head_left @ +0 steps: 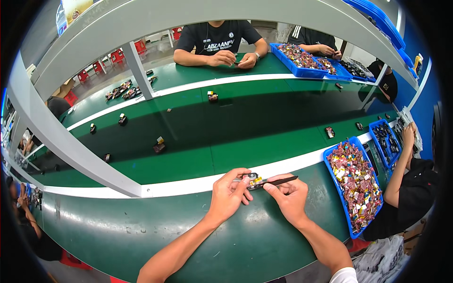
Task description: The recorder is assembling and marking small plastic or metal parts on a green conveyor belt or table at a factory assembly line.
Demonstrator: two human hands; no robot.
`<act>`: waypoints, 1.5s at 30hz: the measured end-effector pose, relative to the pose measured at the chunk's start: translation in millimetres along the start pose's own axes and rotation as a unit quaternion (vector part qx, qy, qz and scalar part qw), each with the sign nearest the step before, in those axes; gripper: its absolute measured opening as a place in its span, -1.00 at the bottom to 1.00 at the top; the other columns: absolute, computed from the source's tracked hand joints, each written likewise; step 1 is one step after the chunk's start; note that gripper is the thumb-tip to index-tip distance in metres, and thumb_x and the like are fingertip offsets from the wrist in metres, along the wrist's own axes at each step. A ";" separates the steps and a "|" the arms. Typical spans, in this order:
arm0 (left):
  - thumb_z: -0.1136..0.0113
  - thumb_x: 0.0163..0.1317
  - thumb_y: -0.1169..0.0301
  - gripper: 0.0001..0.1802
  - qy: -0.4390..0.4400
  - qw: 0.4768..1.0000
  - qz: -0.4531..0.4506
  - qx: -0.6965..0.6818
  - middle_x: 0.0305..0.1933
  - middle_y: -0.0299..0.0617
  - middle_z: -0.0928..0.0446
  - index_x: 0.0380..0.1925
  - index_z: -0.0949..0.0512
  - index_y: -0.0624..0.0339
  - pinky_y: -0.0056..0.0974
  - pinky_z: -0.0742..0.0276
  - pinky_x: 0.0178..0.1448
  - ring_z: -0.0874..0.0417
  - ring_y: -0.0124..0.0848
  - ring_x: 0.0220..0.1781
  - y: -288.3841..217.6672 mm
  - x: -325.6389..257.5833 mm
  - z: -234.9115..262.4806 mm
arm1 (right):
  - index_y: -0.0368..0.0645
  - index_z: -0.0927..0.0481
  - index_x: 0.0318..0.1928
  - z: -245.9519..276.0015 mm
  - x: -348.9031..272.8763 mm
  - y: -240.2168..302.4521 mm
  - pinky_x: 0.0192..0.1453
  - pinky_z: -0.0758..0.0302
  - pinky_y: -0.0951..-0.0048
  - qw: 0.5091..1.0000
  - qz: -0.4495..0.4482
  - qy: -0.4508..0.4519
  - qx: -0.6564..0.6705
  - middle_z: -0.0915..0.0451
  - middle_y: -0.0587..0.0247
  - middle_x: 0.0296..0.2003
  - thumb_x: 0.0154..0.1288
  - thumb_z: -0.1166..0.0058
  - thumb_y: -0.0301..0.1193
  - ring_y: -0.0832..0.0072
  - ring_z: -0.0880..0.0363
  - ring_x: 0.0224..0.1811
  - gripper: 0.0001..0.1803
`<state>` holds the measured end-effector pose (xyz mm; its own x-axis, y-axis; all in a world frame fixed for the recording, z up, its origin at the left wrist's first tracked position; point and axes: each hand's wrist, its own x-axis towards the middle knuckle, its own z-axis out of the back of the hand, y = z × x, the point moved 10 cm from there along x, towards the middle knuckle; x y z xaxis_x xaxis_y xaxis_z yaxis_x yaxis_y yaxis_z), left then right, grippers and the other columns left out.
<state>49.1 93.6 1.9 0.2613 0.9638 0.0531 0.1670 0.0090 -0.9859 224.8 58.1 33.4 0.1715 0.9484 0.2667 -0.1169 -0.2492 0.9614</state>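
Observation:
Above the near green bench, my left hand (226, 194) pinches a small black plastic part (252, 176) with a yellow piece in it. In my right hand (291, 199) is a slim black pen-like tool (284, 180), its tip meeting the part at the yellow piece. The fingers hide much of the part, so its exact kind does not show. Both hands are close together near the white rail.
A blue tray (325, 155) of small reddish, yellow and white pieces stands right. Beyond it is a blue tray (373, 126) of black parts. Small dark assemblies, including one (213, 97), lie on the green conveyor belt (250, 141). Co-workers sit opposite and right; grey frame posts (137, 70) rise left.

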 end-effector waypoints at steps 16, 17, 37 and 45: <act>-0.13 0.48 0.50 -0.75 -0.012 1.000 0.007 0.000 -0.13 0.00 -0.58 0.06 -0.50 0.44 -0.36 -0.64 -0.51 -0.74 -0.34 -0.48 1.9 -1.1 0.2 | -0.34 -0.69 -0.19 -0.2 -2.5 5.2 -0.54 -0.13 0.71 0.999 -0.006 -0.002 -0.037 -0.63 0.47 -0.48 0.26 -0.36 -0.63 0.89 -0.28 -0.57 -0.87; -0.13 0.48 0.50 -0.75 -0.011 1.000 0.008 0.002 -0.11 0.01 -0.56 0.06 -0.49 0.44 -0.36 -0.65 -0.51 -0.74 -0.34 -0.48 1.3 -1.2 -0.4 | -0.33 -0.71 -0.19 0.4 -2.6 4.9 -0.57 -0.08 0.70 0.999 0.009 -0.005 -0.050 -0.64 0.48 -0.49 0.26 -0.38 -0.61 0.91 -0.21 -0.60 -0.86; -0.13 0.48 0.52 -0.75 0.019 1.000 -0.009 -0.013 -0.11 0.00 -0.58 0.09 -0.49 0.41 -0.36 -0.65 -0.51 -0.75 -0.35 -0.44 -1.6 -3.3 -7.3 | -0.35 -0.69 -0.15 -1.5 -3.2 -18.3 -0.62 -0.14 0.70 0.977 -0.193 0.024 0.092 -0.79 0.15 -0.32 0.36 -0.30 -0.54 0.82 -0.47 -0.58 -0.87; -0.13 0.47 0.53 -0.75 0.015 1.000 -0.011 -0.015 -0.16 -0.03 -0.61 0.09 -0.51 0.40 -0.37 -0.65 -0.52 -0.74 -0.37 -0.45 -2.5 -3.9 -7.1 | -0.43 -0.65 -0.15 -2.1 -3.0 -16.4 -0.16 -0.62 0.59 0.975 -0.195 0.018 0.103 -0.76 0.01 -0.25 0.35 -0.25 -0.65 0.46 -0.77 -0.19 -0.89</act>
<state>54.4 87.9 5.3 0.2863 0.9548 0.0799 0.2020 0.0214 -0.9792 224.2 59.7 16.7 0.1283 0.9845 -0.1200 0.1491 0.1005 0.9837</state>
